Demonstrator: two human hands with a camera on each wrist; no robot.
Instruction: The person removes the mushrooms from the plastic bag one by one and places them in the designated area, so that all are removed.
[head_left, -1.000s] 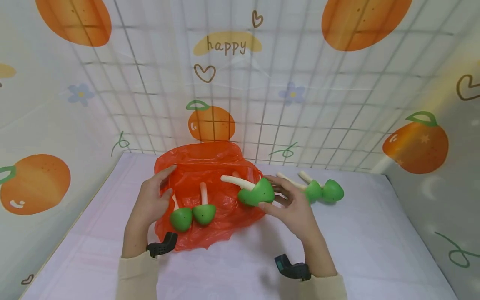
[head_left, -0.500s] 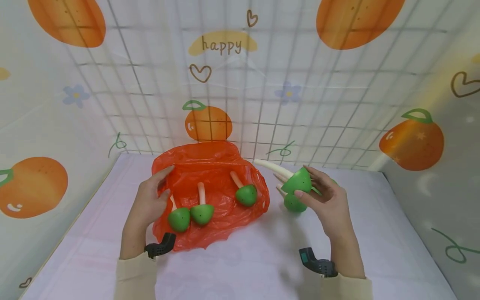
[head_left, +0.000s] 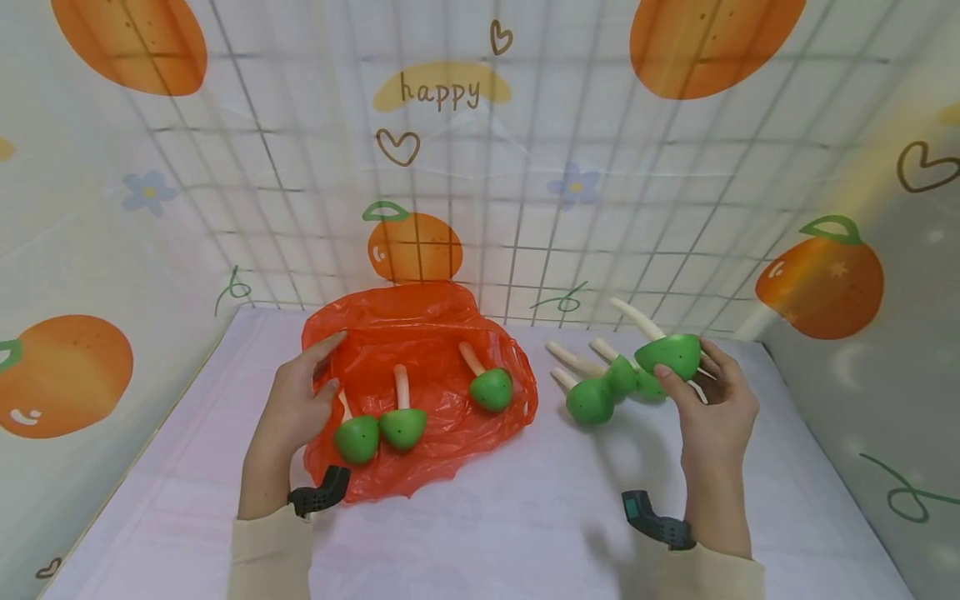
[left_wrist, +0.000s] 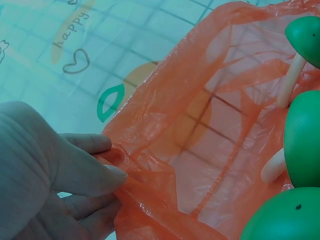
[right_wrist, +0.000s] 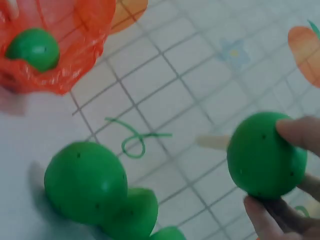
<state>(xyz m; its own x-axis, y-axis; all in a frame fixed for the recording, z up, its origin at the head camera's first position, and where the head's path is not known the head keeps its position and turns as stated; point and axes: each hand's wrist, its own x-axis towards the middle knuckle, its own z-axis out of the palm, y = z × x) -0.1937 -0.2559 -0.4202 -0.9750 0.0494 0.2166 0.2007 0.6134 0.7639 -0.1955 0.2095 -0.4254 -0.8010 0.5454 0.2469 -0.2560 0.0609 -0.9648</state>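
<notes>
My left hand point(head_left: 300, 400) pinches the left edge of a red plastic bag point(head_left: 442, 467), its thumb and fingers on the thin film in the left wrist view. Inside the spread bag lie three toy mushrooms with green caps and pale stems: one at the left point(head_left: 357, 440), one beside it point(head_left: 403, 428) and one at the right point(head_left: 491, 390). My right hand point(head_left: 716, 417) grips another green toy mushroom point(head_left: 667, 357) by its cap, raised above the table, stem pointing away to the upper left. Its round cap point(right_wrist: 265, 155) fills the fingers in the right wrist view.
Right of the bag, several green toy mushrooms point(head_left: 590, 402) lie clustered on the white tabletop point(head_left: 480, 542), partly overlapping. A wire grid covered by printed cloth point(head_left: 525, 208) rises behind the table. Printed cloth walls stand at both sides.
My right hand has moved right with the green toy mushroom, from over the bag to beyond the cluster on the table. The left hand stays at the bag's edge.
</notes>
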